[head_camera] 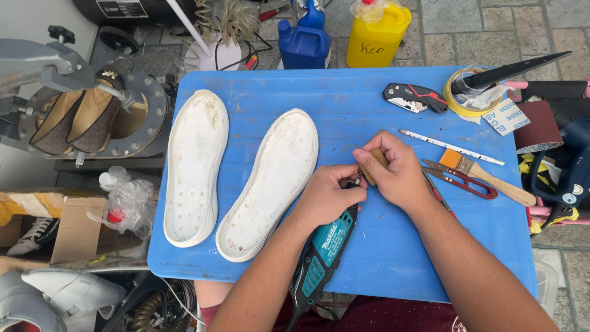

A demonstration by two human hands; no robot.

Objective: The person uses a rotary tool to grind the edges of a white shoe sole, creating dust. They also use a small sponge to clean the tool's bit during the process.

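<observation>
Blue plastic made up the top of the bench (369,98), which carried everything at hand. Two white rubber shoe soles lay on its left half with their inner sides up: the left sole (195,166) ran straight from near to far, and the right sole (270,184) leaned to the right at its far end, the pair close together but apart.

Near the bench's front edge, a teal and black handheld rotary tool (322,255) pointed away from the person, its tail hanging off the near edge. The left hand (326,195) was closed around the nose of that tool. The right hand (399,172) was closed on a small tan wooden-looking piece (373,165), held right against the tool's tip, so the two hands touched. Whether the tip met the piece could not be told.

To the right of the hands lay a wooden-handled flat brush (491,178) and, beside it, red-handled thread snips (464,181). Farther off lay a thin white ruler strip (452,147), a black and red folding utility knife (415,98) and a roll of yellowish tape (467,92). Beyond the far edge stood a blue plastic jug (304,43) and a yellow plastic jug (376,37).
</observation>
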